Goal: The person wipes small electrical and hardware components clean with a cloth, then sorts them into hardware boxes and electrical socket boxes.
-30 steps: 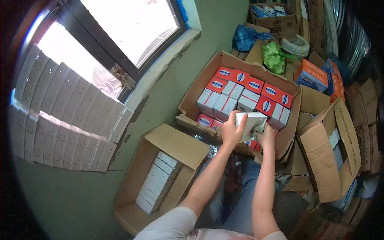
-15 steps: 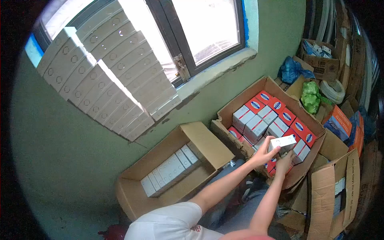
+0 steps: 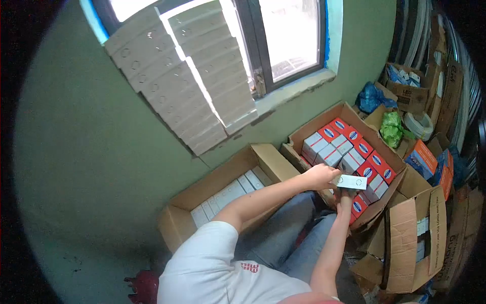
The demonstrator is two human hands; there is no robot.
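White box [image 3: 351, 182] sits level, its left end pinched in the left hand [image 3: 320, 176], the right hand [image 3: 346, 197] propping it from below, grip unclear; it hovers over the open carton [image 3: 364, 121] of red-and-white boxes [image 3: 354, 149]. Keeping both ends supported should hold it steady

The white box [image 3: 351, 182] no longer stands tilted with its hollow face showing above the near side of the carton of red-and-white boxes [image 3: 319, 124]. It now lies level at that carton's near rim, its long side with two round marks turned towards the camera. The left hand [image 3: 320, 177], which a second ago clasped the box's end with fingers upright, now lies flatter and grips the end farther from the carton's middle. The right hand [image 3: 346, 196] has slipped from the box's side to beneath it, just outside the carton's near rim.
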